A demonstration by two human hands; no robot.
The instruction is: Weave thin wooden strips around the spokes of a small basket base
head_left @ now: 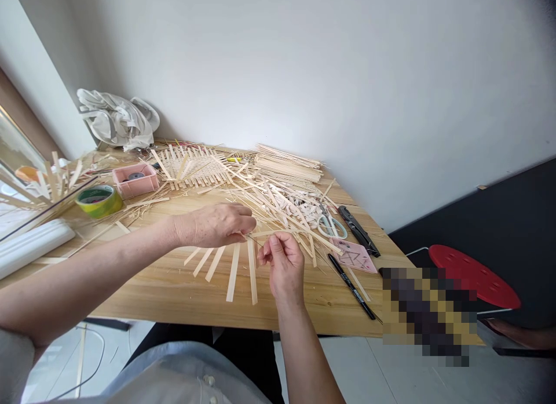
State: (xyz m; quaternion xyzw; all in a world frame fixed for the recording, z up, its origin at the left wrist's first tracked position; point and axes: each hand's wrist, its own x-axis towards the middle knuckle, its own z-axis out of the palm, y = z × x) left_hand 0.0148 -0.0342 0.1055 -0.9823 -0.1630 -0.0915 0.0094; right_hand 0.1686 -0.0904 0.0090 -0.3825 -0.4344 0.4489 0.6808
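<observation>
My left hand (215,223) hovers over the table with its fingers closed, pinching one end of a thin dark strand (255,240). My right hand (287,262) is also closed, thumb pressed to the bent fingers, on the same strand a little to the right. The strand's material is too fine to tell. Below and around both hands, pale flat wooden strips (233,273) fan out toward the front edge. Where these strips meet is hidden behind my hands.
A woven strip mat (197,166) and stacked strips (286,163) lie at the back. Green tape (99,201) and a pink box (136,181) stand left. Scissors (332,226), a utility knife (358,230), a pink tray (354,254) and a black marker (351,286) lie right.
</observation>
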